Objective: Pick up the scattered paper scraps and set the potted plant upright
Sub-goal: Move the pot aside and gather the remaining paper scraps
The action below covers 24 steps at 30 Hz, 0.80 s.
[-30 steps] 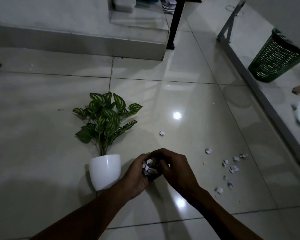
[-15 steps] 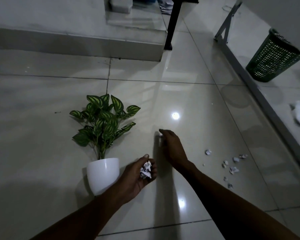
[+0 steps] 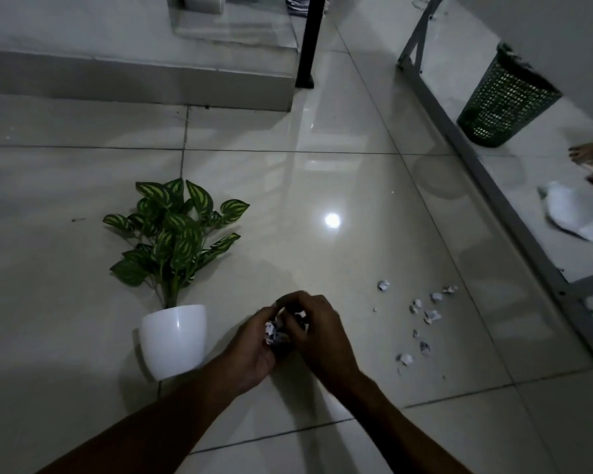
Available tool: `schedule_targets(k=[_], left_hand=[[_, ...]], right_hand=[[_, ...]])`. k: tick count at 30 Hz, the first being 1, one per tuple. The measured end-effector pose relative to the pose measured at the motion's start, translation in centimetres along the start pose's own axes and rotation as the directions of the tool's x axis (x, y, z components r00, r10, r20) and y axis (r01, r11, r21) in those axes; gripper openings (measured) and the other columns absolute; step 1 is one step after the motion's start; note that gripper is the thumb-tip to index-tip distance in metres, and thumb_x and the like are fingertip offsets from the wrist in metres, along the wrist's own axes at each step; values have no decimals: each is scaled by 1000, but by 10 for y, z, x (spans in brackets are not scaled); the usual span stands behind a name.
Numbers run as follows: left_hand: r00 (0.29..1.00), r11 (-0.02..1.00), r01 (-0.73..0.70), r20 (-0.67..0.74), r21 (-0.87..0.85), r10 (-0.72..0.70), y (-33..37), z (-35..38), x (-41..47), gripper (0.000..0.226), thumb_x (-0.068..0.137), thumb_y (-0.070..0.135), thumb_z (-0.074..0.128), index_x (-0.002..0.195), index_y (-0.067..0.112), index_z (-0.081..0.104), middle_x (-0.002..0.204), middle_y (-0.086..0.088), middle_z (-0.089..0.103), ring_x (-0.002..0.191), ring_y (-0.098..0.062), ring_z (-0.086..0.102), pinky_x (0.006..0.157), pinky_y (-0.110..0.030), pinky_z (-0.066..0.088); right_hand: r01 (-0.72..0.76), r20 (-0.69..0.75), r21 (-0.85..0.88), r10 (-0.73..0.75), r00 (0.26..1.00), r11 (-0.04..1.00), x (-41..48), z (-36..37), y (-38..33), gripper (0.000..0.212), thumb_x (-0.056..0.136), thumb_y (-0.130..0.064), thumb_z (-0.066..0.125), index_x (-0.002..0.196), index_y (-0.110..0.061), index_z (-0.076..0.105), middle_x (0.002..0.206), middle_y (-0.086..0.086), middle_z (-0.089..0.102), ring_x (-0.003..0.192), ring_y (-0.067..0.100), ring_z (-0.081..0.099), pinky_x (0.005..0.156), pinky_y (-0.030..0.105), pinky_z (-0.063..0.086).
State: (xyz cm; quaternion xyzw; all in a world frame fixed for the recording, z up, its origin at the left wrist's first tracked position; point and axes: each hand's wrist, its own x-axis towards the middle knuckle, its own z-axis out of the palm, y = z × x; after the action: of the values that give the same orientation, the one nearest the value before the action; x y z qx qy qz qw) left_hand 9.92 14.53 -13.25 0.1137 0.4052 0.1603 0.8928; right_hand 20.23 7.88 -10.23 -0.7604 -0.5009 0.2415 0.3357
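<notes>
Two hands close over a wad of paper scraps [image 3: 275, 331] just right of the white pot [image 3: 173, 338].

The potted plant [image 3: 175, 234] lies on its side on the tiled floor [image 3: 322, 172], its striped leaves pointing away from the pot. Just right of the pot, the left hand [image 3: 250, 348] cups the wad and the right hand [image 3: 320, 331] curls its fingers over it. Loose scraps [image 3: 425, 316] lie scattered well to the pot's right. Far beyond the pot to the right, a green mesh bin [image 3: 507, 97] stands by a grey metal frame [image 3: 493, 186].

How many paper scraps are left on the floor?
8: one scrap alone, seven clustered right of it. Tiny crumbs besides; left hand and right hand grip more.
</notes>
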Motion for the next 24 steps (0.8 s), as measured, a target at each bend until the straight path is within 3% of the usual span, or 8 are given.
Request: schedule_targets(k=[4, 7, 11, 14, 17, 19, 21, 24], left_hand=[[999, 1000, 6, -33, -7, -6, -11, 19, -6, 33, 98, 25, 45, 90, 5, 69, 75, -11, 77, 65, -21, 75, 59, -29, 61], [1000, 1000, -13, 8, -22, 13, -16, 32, -13, 24, 96, 22, 49, 91, 6, 66, 73, -9, 73, 64, -18, 73, 63, -27, 61], [997, 1000, -22, 74, 12, 21, -29, 51, -24, 20, 95, 22, 51, 93, 6, 61, 84, -10, 65, 78, -21, 65, 78, -30, 56], [998, 997, -27, 63, 71, 23, -60, 72, -30, 18, 90, 22, 54, 84, 8, 62, 70, -6, 68, 64, -15, 66, 63, -25, 57], [999, 992, -10, 42, 126, 5, -96, 87, -38, 25, 94, 28, 51, 94, 11, 70, 81, -6, 74, 78, -19, 71, 66, -29, 56], [997, 998, 56, 47, 36, -58, -111, 89, -42, 33, 96, 28, 47, 95, 10, 74, 88, -9, 76, 82, -20, 75, 64, -28, 58], [991, 994, 113, 77, 12, -113, -114, 86, -40, 39, 96, 25, 45, 85, 6, 78, 83, -12, 77, 73, -20, 76, 58, -25, 58], [990, 991, 132, 48, 16, -132, -106, 82, -31, 29, 92, 20, 51, 76, 3, 70, 69, -12, 73, 58, -21, 71, 57, -30, 60]], right_hand=[[49, -89, 15, -48, 995, 999, -25, -10, 2, 26, 88, -18, 57, 108, -30, 68, 105, -15, 69, 105, -2, 52, 86, 11, 42], [-39, -207, 331, 113, 972, 943, -42, -23, -3, 32, 89, -9, 49, 106, -29, 69, 107, -14, 71, 106, 3, 63, 88, 16, 50], [-89, -291, 560, 296, 910, 824, -62, -37, -10, 35, 93, -11, 44, 108, -32, 67, 110, -17, 70, 105, -2, 64, 82, 7, 50], [-151, -279, 671, 435, 856, 726, -73, -46, -3, 28, 99, -15, 45, 107, -29, 67, 109, -15, 71, 102, -2, 65, 85, 15, 51], [-174, -292, 700, 500, 815, 693, -86, -46, 6, 26, 101, -22, 44, 104, -28, 69, 106, -13, 72, 101, -2, 65, 90, 21, 51], [-180, -288, 714, 518, 805, 677, -95, -45, 13, 28, 102, -24, 43, 101, -29, 71, 104, -13, 74, 100, -2, 67, 86, 16, 52], [-184, -273, 723, 519, 810, 666, -100, -48, 26, 29, 102, -24, 43, 98, -26, 72, 102, -11, 75, 99, 2, 69, 83, 16, 54], [-241, -319, 654, 550, 772, 717, -98, -62, 51, 28, 102, -20, 43, 96, -24, 70, 100, -7, 74, 100, 10, 68, 90, 30, 54]])
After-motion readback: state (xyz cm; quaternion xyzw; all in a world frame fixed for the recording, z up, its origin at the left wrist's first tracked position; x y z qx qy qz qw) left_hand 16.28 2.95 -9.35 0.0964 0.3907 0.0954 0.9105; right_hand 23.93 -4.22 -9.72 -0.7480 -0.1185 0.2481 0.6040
